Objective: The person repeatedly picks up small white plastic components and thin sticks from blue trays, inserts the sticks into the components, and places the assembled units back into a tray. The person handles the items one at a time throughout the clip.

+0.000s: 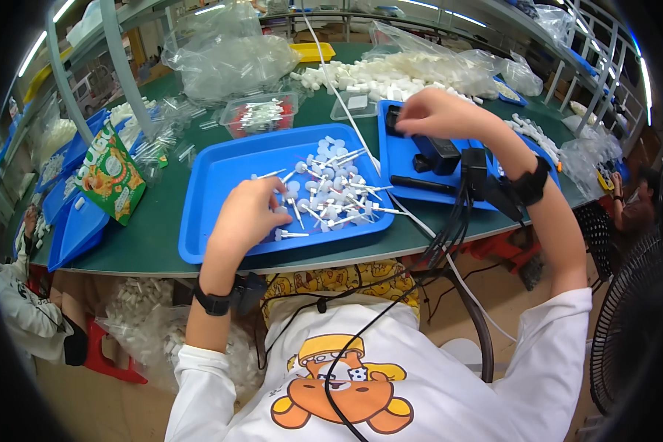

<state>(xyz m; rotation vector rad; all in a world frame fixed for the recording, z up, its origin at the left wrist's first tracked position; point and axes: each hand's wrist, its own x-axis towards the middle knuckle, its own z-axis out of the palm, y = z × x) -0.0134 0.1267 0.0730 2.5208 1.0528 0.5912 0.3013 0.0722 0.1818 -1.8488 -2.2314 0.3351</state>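
Observation:
My left hand (248, 214) is over the left part of a blue tray (221, 158), its fingers curved and thumb apart from them, nothing visible between. Beside its fingertips lies a pile of small white stick-like parts with round translucent discs (331, 188). My right hand (443, 114) is raised over a second blue tray (412, 190), blurred, its fingers bent down near a small black object (393, 118). Whether it holds anything cannot be made out. Under that hand, the second tray carries a black box-shaped device (436, 155) and a black rod (422, 184).
Behind the first tray stands a clear tub (261, 114) of white-tipped sticks. A green snack bag (110, 175) is to the left. White tubular parts (390, 74) and plastic bags (228, 59) fill the back. Cables (457, 228) hang over the table edge; a fan (630, 324) stands right.

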